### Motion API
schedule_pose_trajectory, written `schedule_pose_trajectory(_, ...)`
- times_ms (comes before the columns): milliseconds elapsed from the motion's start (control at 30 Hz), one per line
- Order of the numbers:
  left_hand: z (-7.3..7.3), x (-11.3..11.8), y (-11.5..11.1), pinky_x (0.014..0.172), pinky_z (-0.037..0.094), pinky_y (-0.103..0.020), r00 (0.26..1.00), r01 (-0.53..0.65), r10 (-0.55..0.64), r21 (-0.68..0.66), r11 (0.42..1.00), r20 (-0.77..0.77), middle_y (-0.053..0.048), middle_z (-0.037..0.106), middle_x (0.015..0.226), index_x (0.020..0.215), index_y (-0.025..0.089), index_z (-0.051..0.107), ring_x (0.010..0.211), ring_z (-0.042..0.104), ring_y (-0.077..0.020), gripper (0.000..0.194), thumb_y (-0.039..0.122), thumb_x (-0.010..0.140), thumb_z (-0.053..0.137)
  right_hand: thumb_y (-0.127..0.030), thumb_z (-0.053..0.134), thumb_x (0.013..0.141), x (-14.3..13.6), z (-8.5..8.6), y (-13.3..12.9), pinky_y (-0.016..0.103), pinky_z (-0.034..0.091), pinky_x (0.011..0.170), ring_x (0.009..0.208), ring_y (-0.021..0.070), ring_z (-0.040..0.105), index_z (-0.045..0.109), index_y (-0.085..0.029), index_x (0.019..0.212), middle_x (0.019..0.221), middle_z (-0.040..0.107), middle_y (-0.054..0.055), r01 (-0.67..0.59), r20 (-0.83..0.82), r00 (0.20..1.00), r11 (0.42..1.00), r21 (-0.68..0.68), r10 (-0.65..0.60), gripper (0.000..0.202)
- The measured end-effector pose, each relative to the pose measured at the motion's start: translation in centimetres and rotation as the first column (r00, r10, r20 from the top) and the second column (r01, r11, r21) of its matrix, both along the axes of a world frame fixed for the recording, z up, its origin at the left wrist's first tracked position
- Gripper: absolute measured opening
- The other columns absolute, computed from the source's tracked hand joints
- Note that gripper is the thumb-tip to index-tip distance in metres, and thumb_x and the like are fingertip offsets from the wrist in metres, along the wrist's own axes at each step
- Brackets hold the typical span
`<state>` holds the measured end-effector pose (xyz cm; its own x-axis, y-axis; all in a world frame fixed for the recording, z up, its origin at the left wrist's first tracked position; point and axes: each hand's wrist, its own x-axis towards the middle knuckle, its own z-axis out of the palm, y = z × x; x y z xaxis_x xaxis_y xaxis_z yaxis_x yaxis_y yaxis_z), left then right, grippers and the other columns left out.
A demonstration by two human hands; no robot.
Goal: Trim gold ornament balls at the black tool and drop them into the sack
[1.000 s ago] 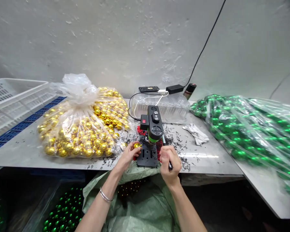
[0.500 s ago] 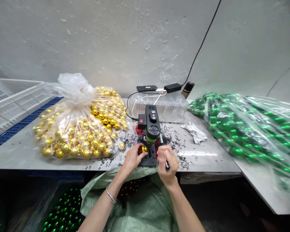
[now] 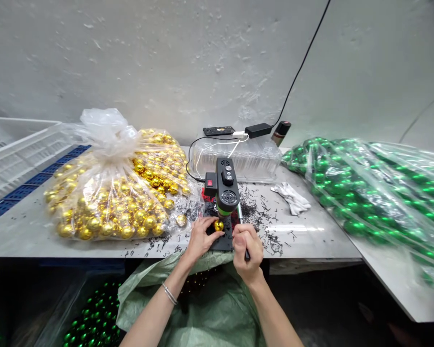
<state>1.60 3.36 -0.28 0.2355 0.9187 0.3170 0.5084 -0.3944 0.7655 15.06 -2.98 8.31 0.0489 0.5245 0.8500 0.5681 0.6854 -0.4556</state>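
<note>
Between thumb and fingers my left hand (image 3: 201,236) grips a shiny gold ball (image 3: 219,225), at the foot of a small black bench drill press (image 3: 227,185). The ball sits just under the green-ringed head of the machine. My right hand (image 3: 249,248) is wrapped round the black-gripped lever (image 3: 240,217) on the machine's right side. A black slotted base plate (image 3: 222,243) lies below the ball. What touches the top of the ball is hidden by the machine head.
Clear bags of gold balls (image 3: 112,207) stand to the left, bags of green balls (image 3: 376,193) to the right. Behind are a clear plastic box (image 3: 238,159) with cables, and a white glove (image 3: 292,197). Black shavings litter the table. An open green sack (image 3: 210,308) hangs at the front edge.
My left hand and the gold ball have shifted slightly right, under the machine head. My right hand stays closed on the lever, slightly lower and more to the left.
</note>
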Motion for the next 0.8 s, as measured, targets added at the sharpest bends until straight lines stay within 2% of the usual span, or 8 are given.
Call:
schedule_pose_trajectory(100, -0.2, -0.1, 0.0, 0.098, 0.045, -0.046, 1.0, 0.0, 0.0, 0.001, 1.0, 0.014, -0.008, 0.072, 0.11, 0.111, 0.022, 0.071, 0.105, 0.063, -0.0272, 0.034, 0.03, 0.078, 0.077, -0.01, 0.04, 0.092, 0.3, -1.3, 0.3, 0.028, 0.044, 0.058, 0.066, 0.014, 0.051, 0.046, -0.021, 0.073, 0.072, 0.051, 0.002, -0.005, 0.061, 0.998, 0.999, 0.047, 0.002, 0.022)
schedule_pose_trajectory(200, -0.3, 0.0, -0.1, 0.098, 0.045, -0.047, 1.0, -0.006, 0.006, 0.002, 1.0, 0.012, -0.007, 0.072, 0.111, 0.11, 0.023, 0.071, 0.106, 0.063, -0.027, 0.033, 0.032, 0.079, 0.076, -0.014, 0.036, 0.095, 0.4, -2.3, 0.6, 0.031, 0.048, 0.064, 0.066, 0.0143, 0.052, 0.046, -0.021, 0.074, 0.072, 0.051, 0.002, 0.007, 0.084, 0.996, 0.997, 0.083, -0.014, 0.024)
schedule_pose_trajectory(467, -0.6, 0.0, 0.0, 0.098, 0.046, -0.047, 1.0, -0.014, 0.014, 0.022, 1.0, -0.004, -0.008, 0.072, 0.112, 0.111, 0.023, 0.071, 0.107, 0.063, -0.0274, 0.034, 0.031, 0.079, 0.076, -0.024, 0.03, 0.102, -0.2, -3.7, 0.9, 0.035, 0.052, 0.084, 0.068, 0.0121, 0.054, 0.042, -0.022, 0.073, 0.074, 0.048, -0.001, 0.037, 0.0, 0.999, 0.995, 0.098, -0.037, 0.03)
schedule_pose_trajectory(700, -0.7, 0.0, 0.0, 0.099, 0.046, -0.048, 1.0, -0.026, 0.026, 0.007, 1.0, 0.012, -0.008, 0.073, 0.112, 0.111, 0.023, 0.071, 0.107, 0.063, -0.0275, 0.033, 0.029, 0.079, 0.076, -0.021, 0.033, 0.101, -0.1, -4.7, 1.2, 0.037, 0.052, 0.086, 0.07, 0.0124, 0.056, 0.043, -0.023, 0.076, 0.074, 0.049, -0.001, 0.036, 0.037, 0.999, 0.992, 0.12, -0.04, 0.026)
schedule_pose_trajectory(800, -0.4, 0.0, 0.2, 0.099, 0.046, -0.048, 1.0, -0.027, 0.027, -0.003, 1.0, 0.013, -0.008, 0.073, 0.112, 0.11, 0.022, 0.072, 0.108, 0.064, -0.0279, 0.033, 0.029, 0.078, 0.076, -0.021, 0.034, 0.1, -0.1, -4.2, 1.3, 0.034, 0.052, 0.078, 0.067, 0.0126, 0.055, 0.043, -0.023, 0.075, 0.07, 0.048, -0.002, 0.03, 0.053, 0.998, 0.987, 0.159, -0.039, 0.027)
